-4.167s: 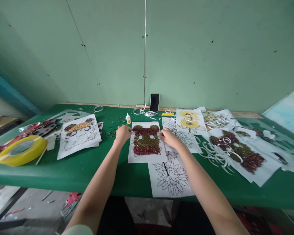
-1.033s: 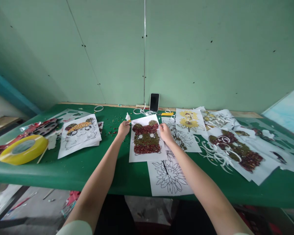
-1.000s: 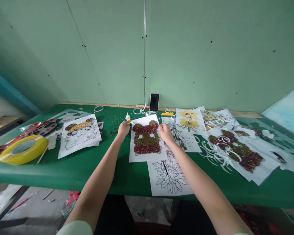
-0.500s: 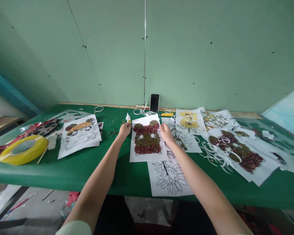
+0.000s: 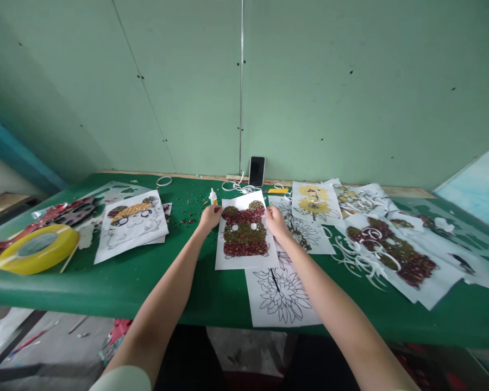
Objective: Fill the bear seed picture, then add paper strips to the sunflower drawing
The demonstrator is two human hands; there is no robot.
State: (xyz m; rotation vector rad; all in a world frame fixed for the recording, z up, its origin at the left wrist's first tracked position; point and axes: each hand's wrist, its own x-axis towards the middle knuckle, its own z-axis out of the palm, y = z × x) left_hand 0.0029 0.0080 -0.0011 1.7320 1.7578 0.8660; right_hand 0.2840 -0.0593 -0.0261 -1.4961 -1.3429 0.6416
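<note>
Between my hands is a white paper sheet (image 5: 244,262) with an animal picture covered in dark red and green bits, its round eyes left white. My left hand (image 5: 210,219) pinches the sheet's upper left edge. My right hand (image 5: 275,221) grips its upper right edge, fingers closed. Beneath and to the right lie line drawings of flowers, one being a flower sheet (image 5: 286,297) with a dark stroke across it. A small white glue bottle (image 5: 213,196) stands just behind my left hand, and loose bits (image 5: 188,221) are scattered on the green table nearby.
A yellow tape roll (image 5: 38,248) and a part-coloured animal drawing (image 5: 131,224) lie left. A phone (image 5: 256,171) leans against the wall, with a yellow cutter (image 5: 277,190) nearby. Right are a yellow flower picture (image 5: 314,202), white paper strips (image 5: 356,260) and another animal picture (image 5: 411,260).
My left hand has shifted slightly right along the sheet's edge. The sheet and my right hand have barely moved.
</note>
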